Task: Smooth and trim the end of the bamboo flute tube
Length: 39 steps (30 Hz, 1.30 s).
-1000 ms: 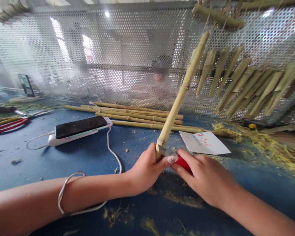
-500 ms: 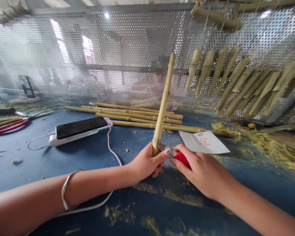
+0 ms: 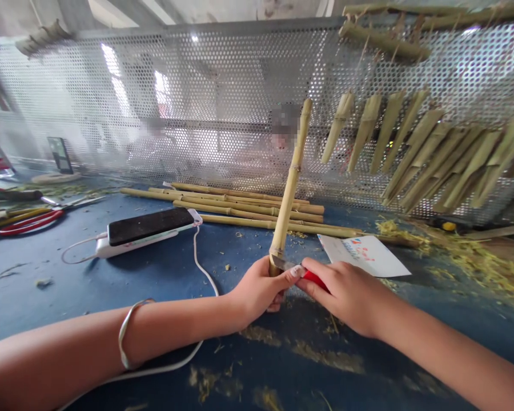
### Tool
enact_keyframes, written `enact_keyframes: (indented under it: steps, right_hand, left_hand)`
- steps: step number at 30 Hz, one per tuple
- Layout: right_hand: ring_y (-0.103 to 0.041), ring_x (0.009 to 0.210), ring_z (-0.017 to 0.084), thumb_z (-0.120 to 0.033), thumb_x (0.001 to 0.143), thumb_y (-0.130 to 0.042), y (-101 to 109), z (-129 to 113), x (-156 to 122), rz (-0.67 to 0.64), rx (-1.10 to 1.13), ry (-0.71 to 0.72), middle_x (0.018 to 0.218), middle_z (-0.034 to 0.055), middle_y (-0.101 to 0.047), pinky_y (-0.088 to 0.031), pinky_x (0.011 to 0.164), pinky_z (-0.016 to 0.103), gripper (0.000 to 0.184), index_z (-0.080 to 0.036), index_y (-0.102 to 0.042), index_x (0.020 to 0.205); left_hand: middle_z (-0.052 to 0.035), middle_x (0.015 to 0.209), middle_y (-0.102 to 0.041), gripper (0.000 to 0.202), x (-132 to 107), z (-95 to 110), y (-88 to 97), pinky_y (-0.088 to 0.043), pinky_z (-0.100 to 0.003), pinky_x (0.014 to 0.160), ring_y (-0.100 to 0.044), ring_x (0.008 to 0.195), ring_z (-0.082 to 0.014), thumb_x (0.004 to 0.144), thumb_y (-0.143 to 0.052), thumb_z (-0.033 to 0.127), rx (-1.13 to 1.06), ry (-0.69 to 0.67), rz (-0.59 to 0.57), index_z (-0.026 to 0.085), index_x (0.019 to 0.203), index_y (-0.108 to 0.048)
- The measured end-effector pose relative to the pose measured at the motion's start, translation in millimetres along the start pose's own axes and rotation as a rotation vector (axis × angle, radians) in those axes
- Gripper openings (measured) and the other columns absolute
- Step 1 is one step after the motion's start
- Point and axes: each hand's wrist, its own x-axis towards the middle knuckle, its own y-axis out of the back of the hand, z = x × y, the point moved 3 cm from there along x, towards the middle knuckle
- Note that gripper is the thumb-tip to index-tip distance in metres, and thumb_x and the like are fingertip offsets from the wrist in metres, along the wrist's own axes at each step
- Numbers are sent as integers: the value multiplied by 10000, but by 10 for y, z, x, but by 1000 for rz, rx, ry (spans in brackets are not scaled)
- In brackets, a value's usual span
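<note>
- We find the left hand point(image 3: 257, 290) clamped around a yellow-green jointed bamboo stick point(image 3: 286, 200), left of the white paper card point(image 3: 374, 260).
- We note the right hand point(image 3: 349, 288) gripping a red-handled metal knife point(image 3: 314, 279), blade against the stick.

The blue table point(image 3: 163, 281) bears bamboo poles point(image 3: 248, 210), a card point(image 3: 365, 257), a white cable point(image 3: 204, 268) and, seemingly, shavings point(image 3: 488, 264).

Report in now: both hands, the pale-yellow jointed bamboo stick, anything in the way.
Left hand clasping bamboo stick low, stick tilted. Right hand holding red-handled metal-bladed knife, blade at stick. No visible obstruction; left thumb close beside blade.
</note>
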Motion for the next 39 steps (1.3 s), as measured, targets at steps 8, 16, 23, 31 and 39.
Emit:
enact_keyframes:
  steps: [8, 16, 23, 31, 39]
  right_hand:
    - [-610, 566, 217, -389, 878, -293, -16, -28, 64, 40, -173, 54, 594, 40, -628, -266, 432, 270, 276, -218, -471, 756]
    - [-587, 458, 231, -349, 858, -353, -2, -180, 20, 238, -410, -17, 513, 32, -593, -236, 381, 273, 235, -206, -535, 820]
    - [-570, 422, 205, -352, 861, -345, 12, -126, 46, 247, -350, -9, 481, 29, -587, -202, 380, 269, 242, -202, -513, 771]
    - [-591, 503, 188, -370, 864, -344, 46, -22, 85, 76, -121, 136, 528, 7, -600, -252, 418, 262, 242, -227, -451, 701]
    - [-594, 464, 209, -400, 878, -303, -68, -51, 74, 177, -246, 91, 532, 21, -618, -213, 392, 279, 276, -217, -489, 785]
  left_hand:
    - [122, 366, -317, 428, 13, -26, 31, -193, -143, 277, -238, 292, -24, 627, -608, 530, 8, 3, 43, 209, 675, -329]
    - [119, 322, -308, 422, 32, -47, 76, -196, -162, 241, -268, 236, -44, 645, -556, 573, 39, -17, 150, 204, 648, -351]
    - [113, 318, -307, 455, 12, -9, 66, -212, -164, 208, -283, 215, -54, 676, -462, 636, 83, 9, 134, 205, 611, -332]
    - [112, 320, -346, 419, 20, -10, 66, -335, -180, 255, -309, 247, -52, 647, -564, 568, 115, -93, -29, 188, 660, -387]
    - [124, 278, -294, 423, 12, 15, 51, -324, -182, 232, -277, 221, -51, 635, -584, 557, 50, -64, 43, 188, 624, -380]
